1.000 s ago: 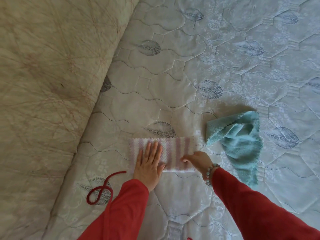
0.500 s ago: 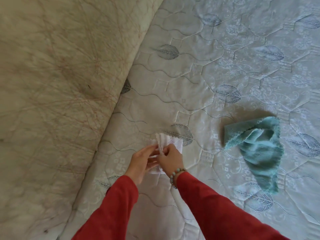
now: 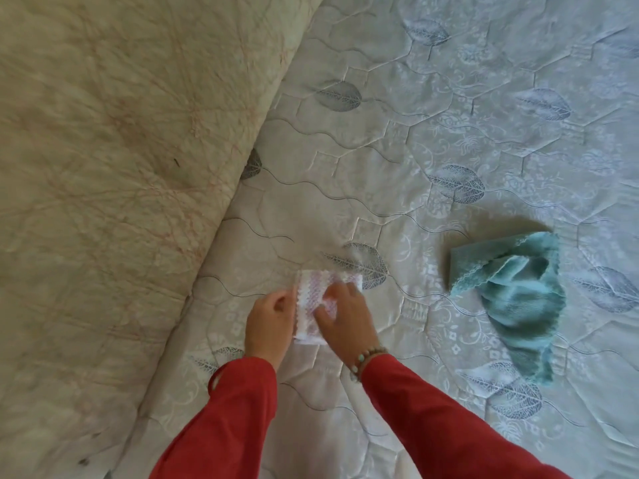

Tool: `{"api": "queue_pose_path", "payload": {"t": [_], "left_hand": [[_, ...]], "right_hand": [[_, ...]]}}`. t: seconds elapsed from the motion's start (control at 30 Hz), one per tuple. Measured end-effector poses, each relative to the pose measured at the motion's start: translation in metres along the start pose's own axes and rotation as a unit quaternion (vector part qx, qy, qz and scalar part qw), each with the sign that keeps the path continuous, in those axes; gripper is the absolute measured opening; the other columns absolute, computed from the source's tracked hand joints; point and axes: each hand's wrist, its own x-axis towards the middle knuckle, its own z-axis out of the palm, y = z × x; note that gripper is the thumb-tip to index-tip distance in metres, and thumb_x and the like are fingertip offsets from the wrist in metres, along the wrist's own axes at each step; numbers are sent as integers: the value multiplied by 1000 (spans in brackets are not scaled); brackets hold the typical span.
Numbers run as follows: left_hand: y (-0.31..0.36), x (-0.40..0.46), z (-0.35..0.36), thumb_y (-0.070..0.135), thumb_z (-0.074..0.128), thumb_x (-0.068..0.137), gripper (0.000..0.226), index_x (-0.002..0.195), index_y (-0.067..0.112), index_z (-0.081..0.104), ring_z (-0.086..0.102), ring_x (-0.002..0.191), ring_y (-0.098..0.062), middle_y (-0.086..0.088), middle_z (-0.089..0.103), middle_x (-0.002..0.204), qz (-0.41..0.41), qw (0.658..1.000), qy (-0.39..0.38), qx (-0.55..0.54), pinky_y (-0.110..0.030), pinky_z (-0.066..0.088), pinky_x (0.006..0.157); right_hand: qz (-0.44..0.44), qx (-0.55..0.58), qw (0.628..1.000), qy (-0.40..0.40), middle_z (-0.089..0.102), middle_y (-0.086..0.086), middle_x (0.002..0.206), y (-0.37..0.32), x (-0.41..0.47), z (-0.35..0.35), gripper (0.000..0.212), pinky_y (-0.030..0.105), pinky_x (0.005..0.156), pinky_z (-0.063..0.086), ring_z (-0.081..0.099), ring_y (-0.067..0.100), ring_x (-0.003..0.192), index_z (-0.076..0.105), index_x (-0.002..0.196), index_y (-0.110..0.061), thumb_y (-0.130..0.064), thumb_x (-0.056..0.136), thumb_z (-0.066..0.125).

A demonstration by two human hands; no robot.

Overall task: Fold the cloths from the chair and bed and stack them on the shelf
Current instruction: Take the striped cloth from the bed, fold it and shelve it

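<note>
Small folded pink-and-white striped cloth (image 3: 323,299) flat on the quilted leaf-print mattress (image 3: 449,150). Left hand (image 3: 271,321) pinching its left edge. Right hand (image 3: 345,314) open, pressing on top. Crumpled teal cloth (image 3: 518,299) well apart, to the right.

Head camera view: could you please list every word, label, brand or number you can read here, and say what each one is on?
None: no readable text anywhere.
The mattress shows only leaf prints and quilted stitching.
The striped cloth, teal cloth, beige quilt and red sleeves carry no tags or lettering in view.
</note>
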Motion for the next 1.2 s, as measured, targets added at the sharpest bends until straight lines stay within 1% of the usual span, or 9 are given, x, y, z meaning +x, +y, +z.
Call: {"api": "queue_pose_path", "payload": {"t": [0.17, 0.33, 0.5, 0.6, 0.7, 0.9, 1.0, 1.1, 1.2], "left_hand": [[-17, -2, 30, 31, 26, 101, 55, 153, 14, 29, 27, 148, -24, -6, 29, 160, 305, 900, 44, 308, -39, 26, 118], [-42, -9, 50, 33, 23, 100, 61, 156, 12, 13, 15, 151, -19, -2, 11, 165, 293, 877, 31, 379, -47, 19, 119], [-34, -19, 53, 37, 17, 102, 60, 156, 11, 18, 16, 151, -21, -4, 14, 165, 249, 888, 13, 385, -49, 20, 119], [-22, -21, 47, 41, 12, 104, 60, 153, 11, 28, 30, 146, -25, -10, 29, 160, 230, 927, -2, 296, -43, 29, 115], [-6, -23, 34, 40, 37, 101, 55, 146, 8, 41, 47, 130, -28, -14, 48, 144, 139, 985, 30, 102, -33, 35, 107], [15, -27, 25, 42, 68, 88, 51, 125, 9, 57, 62, 98, -19, -1, 63, 108, -81, 996, 3, -43, -27, 45, 82], [21, -27, 24, 45, 80, 75, 50, 104, 6, 67, 65, 87, -21, -3, 71, 100, -206, 969, -14, -138, -31, 51, 77], [29, -31, 20, 48, 87, 62, 58, 98, 5, 71, 64, 72, -19, -5, 71, 87, -309, 894, -136, -295, -26, 47, 55], [51, -40, 11, 36, 79, 76, 47, 110, 5, 69, 69, 64, -19, -8, 72, 86, -304, 814, -256, -423, -23, 52, 50]], "right_hand": [[-85, -185, 975, 90, 36, 9, 156, 53, 10, 18, 52, 43, 120, 23, 26, 24, 147, 39, 147, -7, -22, 97, 38], [-135, -257, 957, 24, 17, 3, 161, 84, 11, 39, 62, 46, 118, 6, -14, 10, 151, 14, 153, -12, -38, 100, 29], [-147, -267, 952, -2, 15, 2, 162, 86, 15, 32, 61, 47, 118, 2, -7, 12, 152, 10, 154, -17, -42, 101, 26], [-122, -205, 971, -12, 6, 0, 165, 76, 8, 20, 65, 41, 121, 1, 5, 14, 152, 15, 155, -20, -51, 98, 23], [-13, -54, 995, 83, 38, 6, 151, 65, -7, 9, 63, 38, 115, 27, 35, 20, 139, 44, 145, -16, -53, 94, 37], [293, 161, 941, 47, 63, -3, 100, 49, -11, 4, 31, 43, 98, 47, 61, 19, 98, 58, 105, -23, -46, 85, 65], [336, 248, 909, 11, 59, 0, 75, 46, -10, -8, 28, 31, 74, 48, 58, 17, 73, 60, 77, -17, -41, 82, 71], [366, 358, 858, -37, 64, 0, 81, 43, -8, -25, 35, 21, 64, 52, 60, 13, 73, 69, 96, -8, -40, 81, 72], [368, 526, 763, -69, 70, 14, 108, 40, -11, -43, 63, 40, 92, 56, 67, 28, 97, 65, 113, -1, -37, 64, 80]]}}
